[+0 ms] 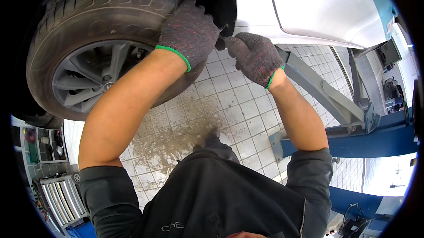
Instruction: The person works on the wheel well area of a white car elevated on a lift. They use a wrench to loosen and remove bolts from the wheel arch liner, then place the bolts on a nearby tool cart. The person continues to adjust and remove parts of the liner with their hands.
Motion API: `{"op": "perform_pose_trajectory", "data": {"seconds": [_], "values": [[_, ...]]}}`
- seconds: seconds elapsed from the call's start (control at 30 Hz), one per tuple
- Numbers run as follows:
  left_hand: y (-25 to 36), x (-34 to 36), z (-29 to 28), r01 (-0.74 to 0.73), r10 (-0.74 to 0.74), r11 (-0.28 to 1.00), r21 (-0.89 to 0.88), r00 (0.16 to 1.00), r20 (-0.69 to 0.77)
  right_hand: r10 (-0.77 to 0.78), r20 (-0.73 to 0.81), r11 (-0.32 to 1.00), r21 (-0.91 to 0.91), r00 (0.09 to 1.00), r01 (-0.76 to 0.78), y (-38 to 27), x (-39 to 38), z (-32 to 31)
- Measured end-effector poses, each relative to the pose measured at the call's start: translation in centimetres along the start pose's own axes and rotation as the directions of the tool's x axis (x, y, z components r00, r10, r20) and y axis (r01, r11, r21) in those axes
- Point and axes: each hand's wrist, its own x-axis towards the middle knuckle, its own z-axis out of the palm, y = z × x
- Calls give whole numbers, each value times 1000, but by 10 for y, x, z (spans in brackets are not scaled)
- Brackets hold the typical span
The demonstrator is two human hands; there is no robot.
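Both my hands wear dark knitted gloves with green cuffs and are raised to the wheel arch of a white car (pixel 313 8). My left hand (pixel 190 33) is curled beside the tyre (pixel 101 15), its fingertips hidden behind the knuckles. A small dark metal piece (pixel 224 27) sticks out by its finger side; its kind is unclear. My right hand (pixel 256 57) is closed at the lower edge of the body panel, just right of my left. Its thumb and forefinger pinch at a small dark part (pixel 221 43), too small to name.
The grey spoked alloy wheel (pixel 106 79) hangs off the floor at the left. A grey lift arm (pixel 327 88) runs under the car to a blue lift beam (pixel 371 136) at the right. White floor tiles (pixel 247 105) carry brown dirt below. Shelves (pixel 48 145) stand at far left.
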Motion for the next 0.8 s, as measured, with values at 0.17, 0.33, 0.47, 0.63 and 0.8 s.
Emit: {"op": "perform_pose_trajectory", "data": {"seconds": [0.17, 0.33, 0.47, 0.63, 0.8], "values": [[2, 1, -3, -25, 24, 999, 44, 999, 29, 63, -6, 997, 34, 998, -62, 3, 1, 2], [3, 3, -3, -17, 14, 999, 48, 998, 57, -19, -27, 1000, -12, 999, 19, 6, 1, 2], [4, 4, -2, -11, 7, 998, 68, 998, 57, -63, -34, 997, -51, 997, 62, 12, 1, 4], [3, 4, 3, -1, 1, 999, 44, 1000, -4, -146, -24, 988, -45, 989, 145, 11, 5, 2], [3, 4, 3, 28, -27, 999, 32, 999, -39, -65, 183, 941, 339, 981, -1, -2, 8, -14]]}}
